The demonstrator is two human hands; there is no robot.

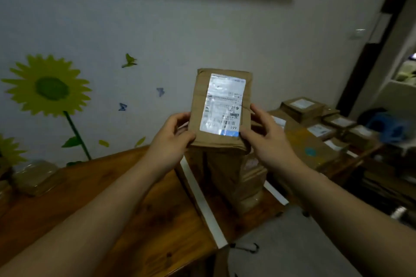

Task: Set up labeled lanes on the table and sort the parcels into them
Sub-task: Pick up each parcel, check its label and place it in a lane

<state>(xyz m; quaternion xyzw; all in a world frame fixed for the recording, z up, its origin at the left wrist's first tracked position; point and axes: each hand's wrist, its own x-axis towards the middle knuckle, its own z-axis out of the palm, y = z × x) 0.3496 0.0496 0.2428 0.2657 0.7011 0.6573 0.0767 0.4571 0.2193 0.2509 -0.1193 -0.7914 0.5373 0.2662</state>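
I hold a small brown cardboard parcel (pixel 221 105) upright in front of me, its white shipping label facing me. My left hand (pixel 171 139) grips its lower left edge, thumb on the front. My right hand (pixel 265 137) grips its lower right edge the same way. Below the parcel lies the wooden table (pixel 139 209), crossed by two white tape strips (pixel 200 198) that mark a lane. Inside that lane sits a stack of brown parcels (pixel 236 177), partly hidden by the held one.
Several more labelled brown parcels (pixel 315 123) are piled on a surface to the right. A plastic-wrapped packet (pixel 38 177) lies on the table's far left by the sunflower wall. A blue object (pixel 387 128) stands at the far right, near a dark door frame.
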